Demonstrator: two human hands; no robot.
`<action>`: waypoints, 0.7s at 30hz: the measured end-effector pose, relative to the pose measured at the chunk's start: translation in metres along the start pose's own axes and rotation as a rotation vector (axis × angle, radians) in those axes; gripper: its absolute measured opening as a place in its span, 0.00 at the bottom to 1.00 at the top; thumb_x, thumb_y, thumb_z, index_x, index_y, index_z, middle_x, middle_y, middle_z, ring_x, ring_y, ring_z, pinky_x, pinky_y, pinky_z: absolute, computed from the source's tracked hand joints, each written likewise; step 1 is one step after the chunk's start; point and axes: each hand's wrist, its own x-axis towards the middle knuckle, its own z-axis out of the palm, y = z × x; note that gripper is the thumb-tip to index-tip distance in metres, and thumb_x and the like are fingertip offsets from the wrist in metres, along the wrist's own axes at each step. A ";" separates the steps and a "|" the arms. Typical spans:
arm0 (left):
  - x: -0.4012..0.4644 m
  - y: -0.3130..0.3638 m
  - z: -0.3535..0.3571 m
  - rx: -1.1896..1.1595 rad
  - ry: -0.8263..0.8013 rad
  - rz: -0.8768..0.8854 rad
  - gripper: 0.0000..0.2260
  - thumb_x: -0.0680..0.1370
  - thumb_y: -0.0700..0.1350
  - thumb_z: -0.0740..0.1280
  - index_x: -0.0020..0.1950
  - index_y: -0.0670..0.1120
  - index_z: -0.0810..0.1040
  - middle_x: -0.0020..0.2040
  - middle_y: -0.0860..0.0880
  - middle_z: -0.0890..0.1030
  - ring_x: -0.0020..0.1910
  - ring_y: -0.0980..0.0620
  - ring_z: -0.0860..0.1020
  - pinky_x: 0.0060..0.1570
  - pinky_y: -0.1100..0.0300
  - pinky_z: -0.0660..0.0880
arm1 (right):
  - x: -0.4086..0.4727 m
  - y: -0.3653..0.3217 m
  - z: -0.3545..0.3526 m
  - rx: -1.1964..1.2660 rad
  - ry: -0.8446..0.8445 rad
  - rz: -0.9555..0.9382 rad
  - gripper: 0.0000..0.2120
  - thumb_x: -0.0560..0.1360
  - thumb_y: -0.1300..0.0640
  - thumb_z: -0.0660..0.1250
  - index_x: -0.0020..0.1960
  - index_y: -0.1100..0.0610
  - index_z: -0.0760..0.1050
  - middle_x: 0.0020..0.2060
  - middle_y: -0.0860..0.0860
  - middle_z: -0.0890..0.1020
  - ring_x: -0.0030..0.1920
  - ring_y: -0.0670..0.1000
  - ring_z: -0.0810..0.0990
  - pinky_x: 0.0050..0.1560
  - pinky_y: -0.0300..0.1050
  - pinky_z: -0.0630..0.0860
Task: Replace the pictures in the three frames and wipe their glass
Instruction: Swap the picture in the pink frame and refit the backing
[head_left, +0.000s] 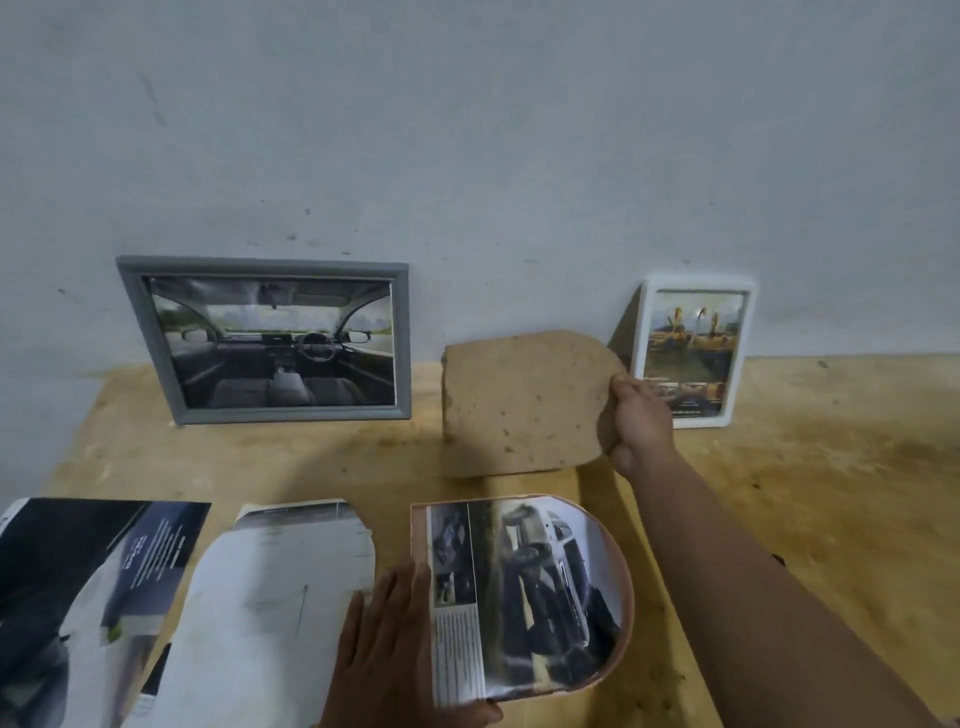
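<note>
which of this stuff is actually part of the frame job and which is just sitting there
Part of the job:
- arched frame with car picture, under the left hand
- brown backing board, held by the right hand
- grey frame leaning on the wall
- white frame leaning on the wall
- arch-cut paper

Just lying about:
- dark brochure page
- wooden table

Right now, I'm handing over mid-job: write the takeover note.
Right hand grips the arch-shaped backing board, lifted near the wall. Left hand lies flat beside the arched frame, which lies on the table with a car picture in it. Grey frame and white frame lean against the wall, pictures in. Left: refit board; whether any glass is wiped cannot be told.
</note>
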 end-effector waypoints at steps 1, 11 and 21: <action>0.001 0.000 0.000 0.004 0.008 -0.004 0.57 0.64 0.86 0.59 0.76 0.41 0.66 0.73 0.39 0.75 0.70 0.33 0.75 0.76 0.48 0.53 | 0.007 0.005 0.005 -0.043 -0.001 0.000 0.07 0.83 0.52 0.64 0.54 0.49 0.81 0.58 0.54 0.81 0.61 0.59 0.78 0.65 0.61 0.76; -0.003 0.001 -0.002 -0.030 -0.075 -0.033 0.62 0.59 0.86 0.62 0.79 0.42 0.64 0.77 0.41 0.71 0.76 0.41 0.68 0.78 0.47 0.52 | -0.035 0.033 -0.018 -0.698 0.103 -0.461 0.16 0.82 0.55 0.64 0.69 0.53 0.76 0.68 0.52 0.75 0.65 0.53 0.77 0.67 0.48 0.74; -0.006 0.000 -0.002 -0.024 -0.077 -0.037 0.63 0.60 0.86 0.61 0.82 0.46 0.58 0.81 0.43 0.66 0.79 0.40 0.65 0.77 0.42 0.57 | -0.119 0.100 -0.084 -1.376 -0.032 -0.426 0.25 0.75 0.32 0.66 0.65 0.46 0.76 0.54 0.44 0.81 0.49 0.48 0.81 0.43 0.46 0.81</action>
